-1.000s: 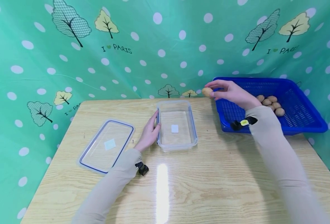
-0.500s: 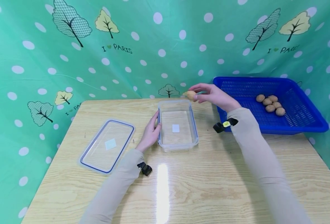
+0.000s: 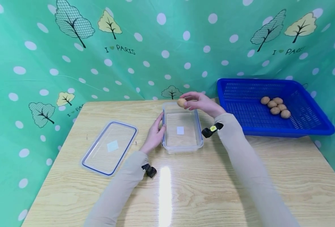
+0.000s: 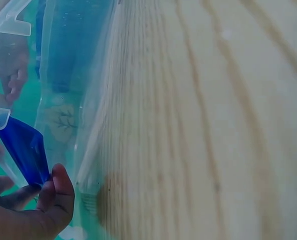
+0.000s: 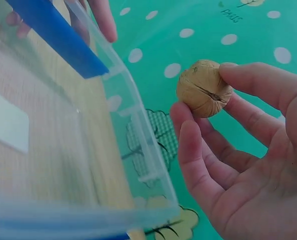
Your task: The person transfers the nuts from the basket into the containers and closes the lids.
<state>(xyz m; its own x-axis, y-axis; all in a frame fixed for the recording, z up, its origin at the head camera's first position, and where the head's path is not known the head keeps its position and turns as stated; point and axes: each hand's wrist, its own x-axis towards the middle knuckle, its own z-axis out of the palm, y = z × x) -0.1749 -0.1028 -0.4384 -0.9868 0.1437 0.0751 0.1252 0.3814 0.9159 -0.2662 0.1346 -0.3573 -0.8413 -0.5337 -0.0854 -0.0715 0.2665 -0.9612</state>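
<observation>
A walnut [image 5: 204, 89] is pinched between the thumb and fingertips of my right hand [image 3: 200, 102]. In the head view the walnut is over the far end of a clear plastic food container [image 3: 181, 147], whose lid is off. The right wrist view has the walnut beside the container's rim, not touching it. My left hand [image 3: 155, 135] holds the container's left side. Close up in the left wrist view, its thumb and fingers [image 4: 47, 202] pinch the blue side clip [image 4: 26, 150]. A pale square label lies at the container's bottom.
The clear lid [image 3: 99, 164] with a blue seal lies flat on the wooden table [image 3: 207, 192], left of the container. A blue plastic basket [image 3: 241, 118] with several walnuts [image 3: 275, 110] stands at the back right. Behind the table hangs a green patterned cloth [image 3: 144, 31].
My right hand has carried the walnut leftward from beside the basket's left rim to over the container's far end. The left hand has stayed on the container's side.
</observation>
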